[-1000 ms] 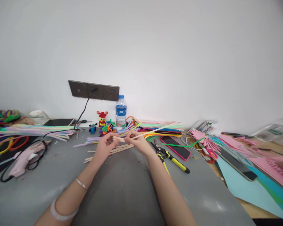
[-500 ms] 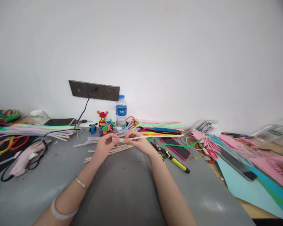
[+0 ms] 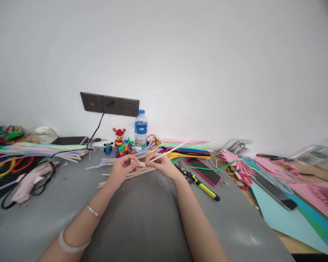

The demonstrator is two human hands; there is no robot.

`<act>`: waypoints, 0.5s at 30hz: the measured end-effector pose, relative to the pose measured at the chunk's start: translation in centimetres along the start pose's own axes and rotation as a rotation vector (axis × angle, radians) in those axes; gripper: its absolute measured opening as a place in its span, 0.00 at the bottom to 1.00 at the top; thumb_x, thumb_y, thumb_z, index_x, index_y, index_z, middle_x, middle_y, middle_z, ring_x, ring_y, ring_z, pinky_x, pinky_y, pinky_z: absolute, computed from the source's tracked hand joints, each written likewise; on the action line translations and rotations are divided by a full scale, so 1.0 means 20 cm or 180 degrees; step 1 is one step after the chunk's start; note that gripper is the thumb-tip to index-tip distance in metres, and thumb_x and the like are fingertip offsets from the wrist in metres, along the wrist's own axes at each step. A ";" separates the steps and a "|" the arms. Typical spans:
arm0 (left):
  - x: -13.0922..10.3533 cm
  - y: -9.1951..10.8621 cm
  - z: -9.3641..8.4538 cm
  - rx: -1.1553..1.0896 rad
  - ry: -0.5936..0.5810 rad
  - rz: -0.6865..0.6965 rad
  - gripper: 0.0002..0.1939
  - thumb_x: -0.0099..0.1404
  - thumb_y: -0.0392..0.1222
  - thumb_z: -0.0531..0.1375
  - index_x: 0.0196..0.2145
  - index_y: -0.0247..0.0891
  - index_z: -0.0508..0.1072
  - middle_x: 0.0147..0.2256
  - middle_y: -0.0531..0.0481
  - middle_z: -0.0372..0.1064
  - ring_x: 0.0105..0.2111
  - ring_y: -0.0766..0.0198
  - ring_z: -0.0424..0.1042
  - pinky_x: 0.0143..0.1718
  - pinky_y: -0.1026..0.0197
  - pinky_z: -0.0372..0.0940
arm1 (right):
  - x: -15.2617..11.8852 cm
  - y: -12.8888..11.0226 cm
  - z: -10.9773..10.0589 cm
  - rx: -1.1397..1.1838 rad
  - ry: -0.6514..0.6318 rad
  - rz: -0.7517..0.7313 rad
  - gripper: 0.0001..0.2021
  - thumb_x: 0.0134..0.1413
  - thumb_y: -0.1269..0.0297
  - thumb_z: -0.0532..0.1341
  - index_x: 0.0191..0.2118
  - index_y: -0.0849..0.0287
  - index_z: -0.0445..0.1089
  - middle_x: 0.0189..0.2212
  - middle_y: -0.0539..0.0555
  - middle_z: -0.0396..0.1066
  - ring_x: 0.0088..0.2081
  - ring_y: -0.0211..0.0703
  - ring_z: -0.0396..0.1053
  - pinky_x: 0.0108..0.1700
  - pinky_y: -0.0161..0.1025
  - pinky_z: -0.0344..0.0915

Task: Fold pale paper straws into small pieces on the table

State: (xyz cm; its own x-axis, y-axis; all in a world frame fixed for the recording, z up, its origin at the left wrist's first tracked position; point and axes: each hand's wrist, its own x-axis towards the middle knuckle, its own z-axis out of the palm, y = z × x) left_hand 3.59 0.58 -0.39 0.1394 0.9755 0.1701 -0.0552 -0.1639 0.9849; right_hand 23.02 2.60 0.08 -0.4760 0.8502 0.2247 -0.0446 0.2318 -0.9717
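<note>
a craft workspace by a wall [image 3: 180, 65] with sockets [image 3: 109, 104]: the grey surface [image 3: 142, 225] carries bundled pipe cleaners [image 3: 41, 151], a pink glue gun [image 3: 27, 185], a yellow-handled tool [image 3: 205, 188] and small fuzzy figures [image 3: 118, 137], with folded pink paper [image 3: 236, 162] towards its right

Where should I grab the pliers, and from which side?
Probably the yellow handle, from the near right: the pliers look flat on the table, with that handle angled toward you and the phone just beyond. The other handle is mostly hidden by your right forearm. Your right hand is nearest, but pinches a pale stem.
</note>
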 end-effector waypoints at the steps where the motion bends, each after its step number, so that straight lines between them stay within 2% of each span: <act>1: 0.00 0.00 0.00 0.0014 0.0001 0.0010 0.13 0.54 0.50 0.65 0.27 0.36 0.72 0.18 0.54 0.67 0.20 0.66 0.67 0.26 0.64 0.65 | 0.00 0.00 0.00 0.0002 -0.0002 0.0004 0.08 0.50 0.59 0.66 0.32 0.59 0.72 0.30 0.51 0.69 0.31 0.38 0.64 0.34 0.35 0.60; 8: 0.00 -0.02 0.00 0.0025 -0.0081 0.0007 0.13 0.54 0.49 0.66 0.27 0.36 0.73 0.19 0.54 0.67 0.21 0.66 0.68 0.24 0.65 0.64 | -0.01 -0.01 -0.01 0.0005 -0.0297 -0.0042 0.10 0.51 0.57 0.65 0.31 0.59 0.72 0.30 0.51 0.68 0.33 0.39 0.64 0.36 0.35 0.59; 15: -0.01 -0.02 0.01 0.0054 -0.0309 -0.0019 0.13 0.55 0.49 0.65 0.27 0.35 0.73 0.20 0.53 0.68 0.21 0.67 0.67 0.24 0.65 0.64 | -0.02 -0.03 -0.01 0.0252 -0.0780 0.0150 0.13 0.52 0.54 0.64 0.32 0.60 0.70 0.29 0.50 0.65 0.32 0.38 0.63 0.39 0.36 0.61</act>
State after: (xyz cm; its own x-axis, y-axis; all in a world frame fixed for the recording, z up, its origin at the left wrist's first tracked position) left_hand 3.73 0.46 -0.82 0.2350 0.9578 0.1655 -0.0373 -0.1613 0.9862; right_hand 23.38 2.16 0.67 -0.6772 0.7172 0.1642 -0.0815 0.1488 -0.9855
